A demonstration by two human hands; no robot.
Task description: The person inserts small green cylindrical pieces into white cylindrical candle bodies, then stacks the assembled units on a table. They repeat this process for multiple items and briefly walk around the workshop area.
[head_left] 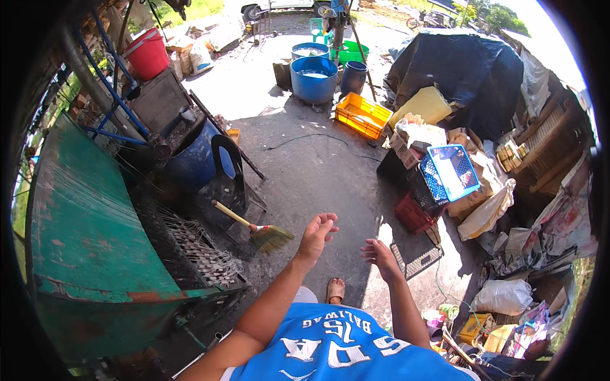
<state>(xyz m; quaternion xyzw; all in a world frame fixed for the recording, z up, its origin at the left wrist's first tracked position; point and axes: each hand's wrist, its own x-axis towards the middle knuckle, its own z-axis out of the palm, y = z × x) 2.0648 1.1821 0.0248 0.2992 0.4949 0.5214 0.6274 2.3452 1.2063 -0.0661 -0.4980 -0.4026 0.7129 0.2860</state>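
In front of my body, my left hand [316, 236] is raised with nothing in it, its fingers loosely bent and the thumb apart. Slightly lower and to the right, my right hand [380, 256] is also bare, fingers spread a little toward the left hand. A gap of floor shows between the two. Nearest to the left hand is a soft broom [272, 239] with a wooden handle, its bristles down by the machine at left. Just beyond the right hand, a flat perforated panel [416, 259] lies on the concrete.
A green metal machine [95, 222] with rows of spikes fills the left side. A black chair [230, 178] stands beside it. At right are stacked crates under a blue basket [450, 173]. Farther off are a yellow crate [362, 116] and blue tubs [314, 82]. A cord [318, 134] crosses the floor.
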